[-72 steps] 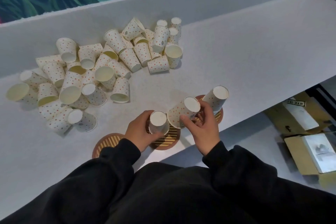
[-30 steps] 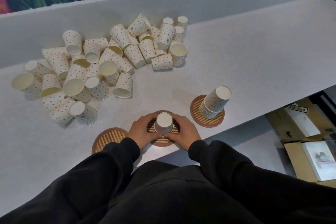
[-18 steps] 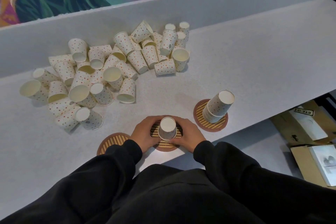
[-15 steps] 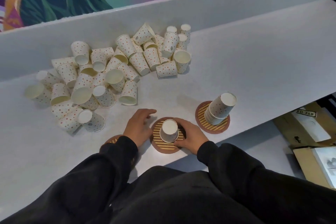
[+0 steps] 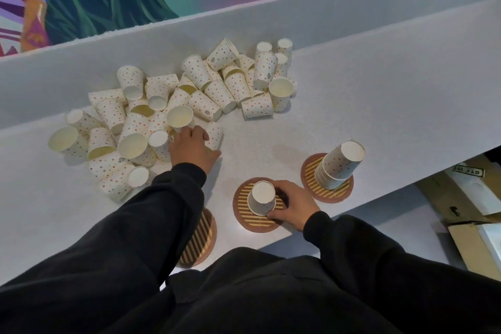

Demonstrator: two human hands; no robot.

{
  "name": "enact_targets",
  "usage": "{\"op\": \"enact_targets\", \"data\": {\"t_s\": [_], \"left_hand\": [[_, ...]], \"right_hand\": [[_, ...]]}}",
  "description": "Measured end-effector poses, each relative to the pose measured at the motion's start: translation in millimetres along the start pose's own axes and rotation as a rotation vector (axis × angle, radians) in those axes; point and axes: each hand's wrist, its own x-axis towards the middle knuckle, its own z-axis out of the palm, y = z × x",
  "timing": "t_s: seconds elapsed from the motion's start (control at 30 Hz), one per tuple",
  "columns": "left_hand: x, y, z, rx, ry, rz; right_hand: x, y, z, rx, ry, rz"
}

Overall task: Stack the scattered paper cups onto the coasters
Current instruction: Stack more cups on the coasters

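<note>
Many dotted paper cups lie scattered at the back left of the grey table. My left hand reaches into the pile, its fingers curled over one cup that lies on its side. My right hand holds the rim of a short upside-down cup stack standing on the middle coaster. A taller, leaning stack stands on the right coaster. My left sleeve half hides the left coaster, which shows no cup on it.
A raised grey ledge runs along the back below a colourful mural. The table's front edge passes just right of the coasters. Cardboard boxes lie on the floor beyond that edge.
My right hand set its cup over the cup on the middle coaster and stays at the stack. My left hand let go of the stack and reached forward-left into the pile.
</note>
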Motion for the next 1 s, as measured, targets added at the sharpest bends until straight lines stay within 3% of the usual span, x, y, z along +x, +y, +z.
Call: {"op": "enact_targets", "data": {"t_s": [0.13,0.3,0.47,0.57,0.7,0.83,1.0], "left_hand": [[-6.7,0.5,4.0,-0.179,-0.117,-0.028],[-23.7,-1.7,-3.8,-0.221,-0.322,-0.11],[-59.9,7.2,-33.5,-0.849,-0.373,-0.269],[-85.2,20.3,-46.4,-1.059,-0.353,-0.221],[-114.8,42.4,-48.3,-1.06,-0.264,-0.077],[-131.7,58.4,-32.3,-0.83,-0.156,0.084],[-141.9,65.8,-6.9,-0.674,-0.196,0.097]], "right_hand": [[1.9,5.8,2.7,0.01,0.019,-0.017],[5.4,8.1,-0.7,-0.002,-0.005,-0.048],[9.0,10.2,-3.4,-0.015,-0.022,-0.086],[10.0,13.6,-2.8,-0.007,-0.024,-0.104],[12.6,17.5,-3.4,-0.023,-0.016,-0.174],[12.6,19.9,-2.0,-0.038,-0.002,-0.207],[9.9,21.8,2.5,-0.027,0.033,-0.24]]}}
